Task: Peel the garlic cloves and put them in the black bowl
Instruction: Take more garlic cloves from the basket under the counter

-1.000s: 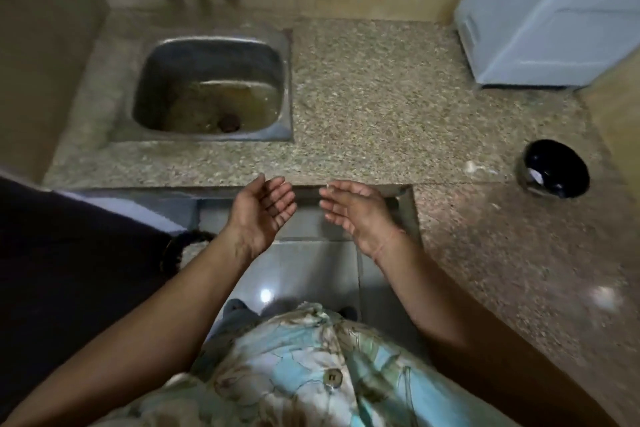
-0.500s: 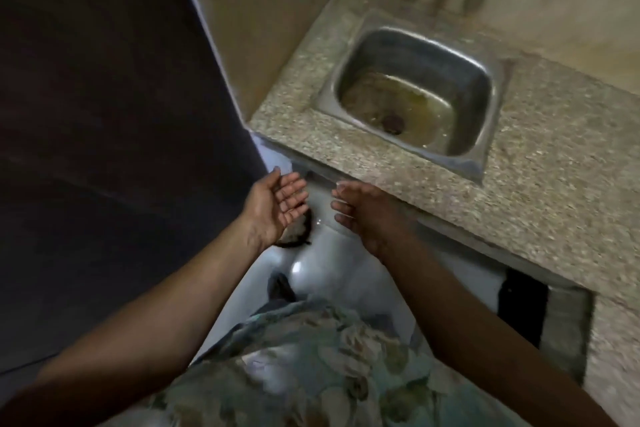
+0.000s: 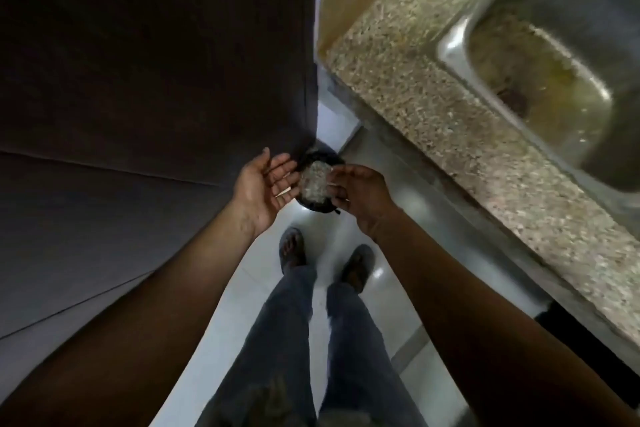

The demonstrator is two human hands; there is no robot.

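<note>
Apparently late in the task, a counter (image 3: 433, 121) and sink (image 3: 554, 73) are seen at right while a dark floor bin (image 3: 318, 207) of pale scraps is stood over, left hand (image 3: 265, 189) and right hand (image 3: 362, 196) spread open above it, nothing gripped. No garlic or black bowl is in view.

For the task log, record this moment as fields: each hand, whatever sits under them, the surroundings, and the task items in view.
left hand: open, palm up, beside the bin's left edge
right hand: open, fingers relaxed, over the bin's right edge
bin: dark, round, on the floor below the hands
scraps: pale flakes heaped in the bin, possibly garlic peel
counter: speckled stone, to the right
sink: steel, set in the counter, murky water inside
black bowl: not in view
garlic cloves: none visible
</note>
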